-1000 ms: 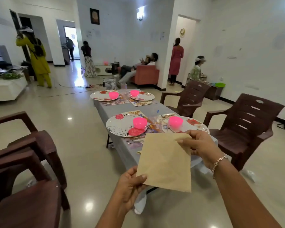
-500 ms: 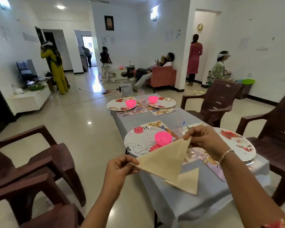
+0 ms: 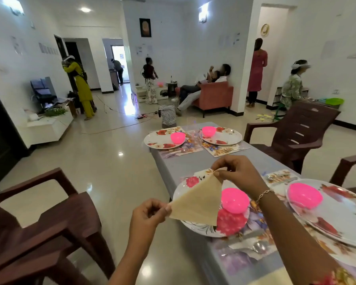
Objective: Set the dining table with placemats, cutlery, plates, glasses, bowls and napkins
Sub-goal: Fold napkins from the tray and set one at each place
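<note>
Head view: you're folding the tan napkin [image 3: 197, 202] over the near floral plate [image 3: 185, 219], left hand [image 3: 150, 214] and right hand [image 3: 238, 173] each pinching a corner. Next, probably crease it and lay it beside that plate.

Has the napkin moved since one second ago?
Yes, the napkin went forward, from the near end of the table to above the near left plate.

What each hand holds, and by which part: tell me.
Both hold one folded tan napkin, spread between them: the left hand pinches its lower-left corner, the right hand its top corner.
</note>
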{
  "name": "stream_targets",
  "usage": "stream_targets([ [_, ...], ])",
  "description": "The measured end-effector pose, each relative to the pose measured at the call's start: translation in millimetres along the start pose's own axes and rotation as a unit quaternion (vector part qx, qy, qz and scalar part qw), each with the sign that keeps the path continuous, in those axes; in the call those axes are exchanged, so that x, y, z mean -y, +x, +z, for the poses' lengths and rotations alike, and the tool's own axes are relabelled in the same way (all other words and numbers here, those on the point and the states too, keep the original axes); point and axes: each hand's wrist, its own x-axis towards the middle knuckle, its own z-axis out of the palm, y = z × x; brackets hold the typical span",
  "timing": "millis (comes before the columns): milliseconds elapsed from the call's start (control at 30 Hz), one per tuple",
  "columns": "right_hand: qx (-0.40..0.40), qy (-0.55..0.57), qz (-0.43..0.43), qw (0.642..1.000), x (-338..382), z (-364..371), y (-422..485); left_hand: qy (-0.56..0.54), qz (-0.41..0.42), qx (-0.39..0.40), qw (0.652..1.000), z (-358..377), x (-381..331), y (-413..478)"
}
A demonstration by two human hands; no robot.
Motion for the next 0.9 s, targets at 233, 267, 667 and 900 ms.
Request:
stream_targets([
  [233, 0.071, -0.150, -0.073, 0.983, 9.6, 83.0, 98.2, 0.101, 0.075, 0.023, 0.992, -29.7, 14.2, 111.2],
  [267, 0.082, -0.164, -0.079, 0.980, 11.6, 94.7, 111.5, 0.103, 0.073, 0.035, 0.991, -32.2, 14.8, 125.5],
  [667, 0.131, 0.119, 0.160, 0.971, -26.2, 188.1, 241.0, -0.035, -0.074, 0.099, 0.992, -73.5, 49.5, 259.0],
  [900, 0.046, 0.172, 0.274, 0.945, -84.6, 206.7, 309.1, -0.030, -0.137, 0.133, 0.981, -60.4, 81.1, 344.1],
])
